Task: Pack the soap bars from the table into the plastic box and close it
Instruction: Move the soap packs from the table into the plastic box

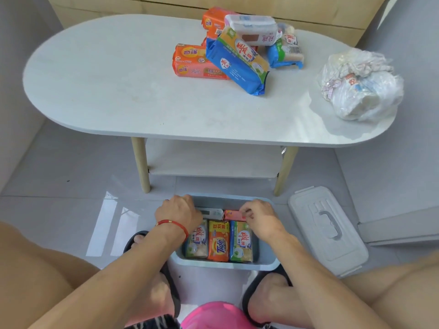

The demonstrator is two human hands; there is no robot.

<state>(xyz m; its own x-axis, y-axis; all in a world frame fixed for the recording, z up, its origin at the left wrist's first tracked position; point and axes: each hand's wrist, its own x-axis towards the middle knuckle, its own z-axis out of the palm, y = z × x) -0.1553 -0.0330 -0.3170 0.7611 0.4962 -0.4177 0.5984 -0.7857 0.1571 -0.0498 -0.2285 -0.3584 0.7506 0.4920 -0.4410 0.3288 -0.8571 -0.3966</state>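
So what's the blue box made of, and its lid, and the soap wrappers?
The box looks like smooth, matte pale-blue plastic: thick rounded rim, moulded corners. The lid on the floor seems the same kind of hard plastic in grey-white, with moulded ridges and a built-in handle. The wrappers on the soap bars look like thin glossy plastic film, since they shine and crinkle at the sealed ends.

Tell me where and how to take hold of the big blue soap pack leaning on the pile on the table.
Grip the big blue soap pack across its narrow width near the middle, coming from above and the front. It lies tilted, its far end propped on the pile and its near end on the table, so both long edges look free to pinch.
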